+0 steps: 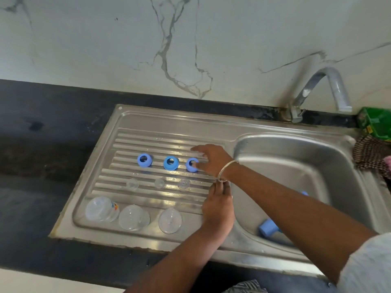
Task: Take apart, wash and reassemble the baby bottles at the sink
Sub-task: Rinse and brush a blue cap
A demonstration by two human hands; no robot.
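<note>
The right hand [208, 159] is touching the nearest blue ring [192, 165], fingers spread, not gripping; two more rings are lying leftward. The left hand [218, 208] is resting empty, loosely curled, on the drainboard [148, 121].

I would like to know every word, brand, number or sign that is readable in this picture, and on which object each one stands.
No text can be read as words.
Green packet right of the tap: yellow and dark print, too blurred to read.
Leftmost clear bottle on the draining board: a small coloured print, too small to read.
Blue rings, tap: no marking visible.
</note>
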